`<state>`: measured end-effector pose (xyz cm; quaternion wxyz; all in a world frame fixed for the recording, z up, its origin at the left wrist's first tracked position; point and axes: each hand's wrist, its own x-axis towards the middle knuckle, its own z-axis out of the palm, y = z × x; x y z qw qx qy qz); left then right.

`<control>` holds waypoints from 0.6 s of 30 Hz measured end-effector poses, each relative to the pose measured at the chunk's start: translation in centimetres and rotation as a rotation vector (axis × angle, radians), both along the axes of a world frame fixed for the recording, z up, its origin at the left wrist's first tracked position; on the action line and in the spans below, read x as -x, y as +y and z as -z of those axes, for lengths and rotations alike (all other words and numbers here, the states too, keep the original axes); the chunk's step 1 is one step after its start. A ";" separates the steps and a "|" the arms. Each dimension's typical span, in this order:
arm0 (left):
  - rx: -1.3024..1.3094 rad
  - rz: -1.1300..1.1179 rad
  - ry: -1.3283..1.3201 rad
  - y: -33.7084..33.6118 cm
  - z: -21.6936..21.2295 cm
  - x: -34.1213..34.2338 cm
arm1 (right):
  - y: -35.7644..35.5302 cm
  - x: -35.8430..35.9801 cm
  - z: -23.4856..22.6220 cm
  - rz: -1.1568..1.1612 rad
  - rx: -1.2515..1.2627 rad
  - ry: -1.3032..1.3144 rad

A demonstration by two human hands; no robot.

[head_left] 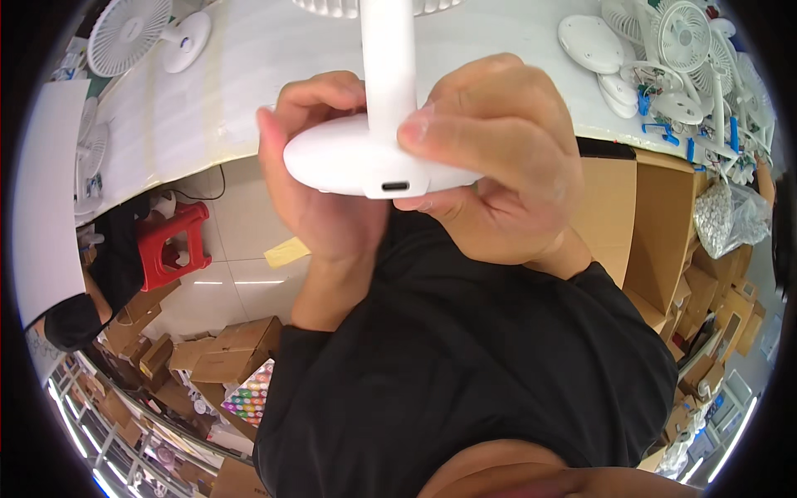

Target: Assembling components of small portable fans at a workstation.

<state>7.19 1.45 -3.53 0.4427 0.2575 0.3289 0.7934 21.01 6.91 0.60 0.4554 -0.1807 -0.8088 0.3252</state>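
Observation:
A white desk fan [390, 75] is held up close in front of me, its round base toward me and its caged head cut off at the top edge. A small dark charging port shows on the rim of the base. My left hand [311, 158] curls around the left side of the base, fingers behind it. My right hand [506, 149] grips the right side, thumb at the foot of the stem and other fingers under the base. Both hands are closed on the fan.
A white worktable [249, 91] lies beyond. Another white fan [131, 33] stands far left; fan parts and round bases [591, 43] crowd the far right. A red stool [174, 245] and cardboard boxes [237, 349] are on the floor at left. An open carton [656, 241] stands at right.

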 end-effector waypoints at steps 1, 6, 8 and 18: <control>-0.040 0.097 -0.187 0.2 0.0 0.2 | -0.4 0.2 -0.1 0.013 -0.003 0.014; -0.229 -0.097 -0.106 2.7 -0.6 1.9 | -2.5 0.9 0.9 0.085 -0.003 0.070; -0.274 -0.150 0.031 2.5 -1.2 1.6 | -3.0 0.3 1.6 0.022 0.126 0.060; -0.507 -0.292 0.959 -0.2 -2.0 -0.5 | -4.6 -1.3 1.5 -0.425 1.203 0.216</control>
